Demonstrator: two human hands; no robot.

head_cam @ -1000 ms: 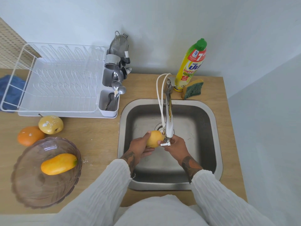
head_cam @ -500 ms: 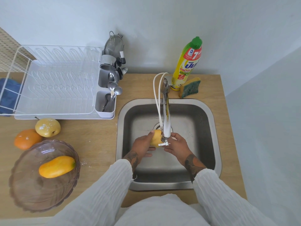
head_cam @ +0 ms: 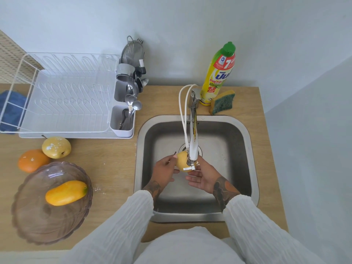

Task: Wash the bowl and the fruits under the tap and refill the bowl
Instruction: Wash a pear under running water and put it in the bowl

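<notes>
Over the steel sink, my left hand grips a yellow pear-like fruit under the end of the tap. My right hand is beside it, palm up with fingers extended, touching the fruit's right side. The tap spout hides part of the fruit. On the counter to the left stands a tinted glass bowl with a yellow-orange mango in it. Behind the bowl lie an orange and a yellow apple.
A white dish rack with a cutlery holder stands at the back left, a blue cloth beyond it. A dish soap bottle and a sponge sit behind the sink. Walls close the back and right.
My left hand turned the fruit under the tap, its stem now pointing left. My right hand slid lower and opened out beside the fruit.
</notes>
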